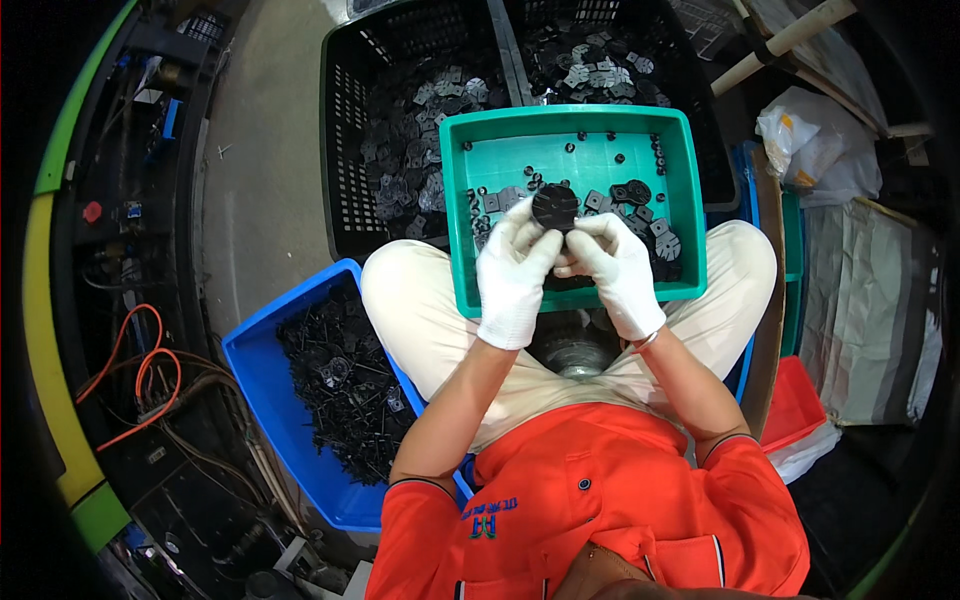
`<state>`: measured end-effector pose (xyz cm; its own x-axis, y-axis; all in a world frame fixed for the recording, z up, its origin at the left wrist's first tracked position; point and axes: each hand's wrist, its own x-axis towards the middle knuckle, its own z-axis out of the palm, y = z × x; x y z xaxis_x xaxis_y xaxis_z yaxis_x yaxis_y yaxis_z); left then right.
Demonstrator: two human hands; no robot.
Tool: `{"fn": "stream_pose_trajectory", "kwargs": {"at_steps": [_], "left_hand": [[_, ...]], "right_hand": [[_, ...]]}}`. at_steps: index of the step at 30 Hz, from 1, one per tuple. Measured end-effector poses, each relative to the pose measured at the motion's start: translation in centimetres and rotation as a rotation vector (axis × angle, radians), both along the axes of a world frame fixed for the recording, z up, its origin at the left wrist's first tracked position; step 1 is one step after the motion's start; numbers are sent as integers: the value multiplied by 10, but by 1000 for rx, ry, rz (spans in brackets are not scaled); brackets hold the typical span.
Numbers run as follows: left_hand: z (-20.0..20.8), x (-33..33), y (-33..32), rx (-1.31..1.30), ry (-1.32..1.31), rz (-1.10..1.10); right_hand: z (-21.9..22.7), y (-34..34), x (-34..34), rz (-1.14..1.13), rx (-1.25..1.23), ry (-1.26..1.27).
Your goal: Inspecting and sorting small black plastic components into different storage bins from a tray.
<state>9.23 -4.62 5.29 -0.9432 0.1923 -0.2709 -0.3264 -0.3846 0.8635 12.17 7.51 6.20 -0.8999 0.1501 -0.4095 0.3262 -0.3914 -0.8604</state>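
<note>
Both hands wear white gloves and meet over a green tray (697, 220) that rests across my lap. Between them is a round black ribbed part (556, 206), about as wide as a few fingers. My left hand (514, 270) pinches its left and lower edge. At its lower right, my right hand (618, 262) has thumb and fingers pressed together; whether they grip the same part or a small piece beside it is hard to see. Inside the tray lie flat black pieces (660, 240) and several small black rings (570, 148).
Beyond the tray stand black mesh crates (345, 150) holding many flat black parts. A blue bin (290, 440) at my left holds thin dark pieces. Machinery with an orange hose (150, 355) lines the far left. A red tray (795, 400) and plastic bags (815, 140) are at the right.
</note>
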Motion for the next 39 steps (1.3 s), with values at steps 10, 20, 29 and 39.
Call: {"fn": "stream_pose_trajectory", "kwargs": {"at_steps": [10,20,29,39], "left_hand": [[-34,-128,-77,-544,168,351],[-50,-76,-35,-1322,853,-433],[-26,-60,-27,-260,-25,-341],[-2,-26,-8,-116,-73,-199]], "right_hand": [[-83,11,-77,375,1036,405],[-111,-8,-96,614,1511,515],[-53,24,-60,246,235,143],[-22,20,-9,198,241,130]]}}
